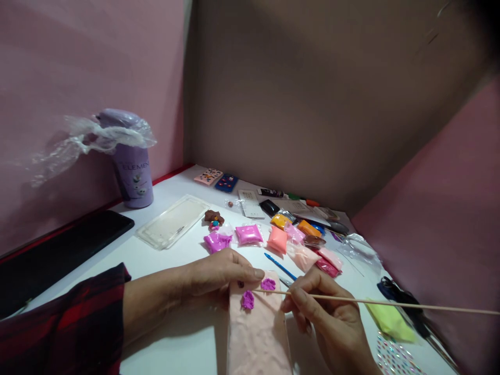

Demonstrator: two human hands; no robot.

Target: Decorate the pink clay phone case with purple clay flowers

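A flat slab coated in pale peach clay (260, 338) lies in front of me, its surface uneven. My left hand (221, 273) grips its far left edge, thumb on top. Two crinkled purple clay pieces, a lower one (247, 300) and an upper one (268, 284), sit on the slab near its far end. My right hand (322, 312) pinches a thin wooden skewer (375, 301), which runs off to the right. The skewer's tip is between the purple pieces, close to my left thumb; I cannot tell whether it touches the clay.
Beyond the hands lie several clay packets (249, 235), a blue tool (279, 265) and a clear phone case (172, 223). At left stand a purple tumbler (135, 174) with plastic wrap and a black slab (70, 255). Scissors (406, 304) and a gem sticker sheet (396, 357) are at right.
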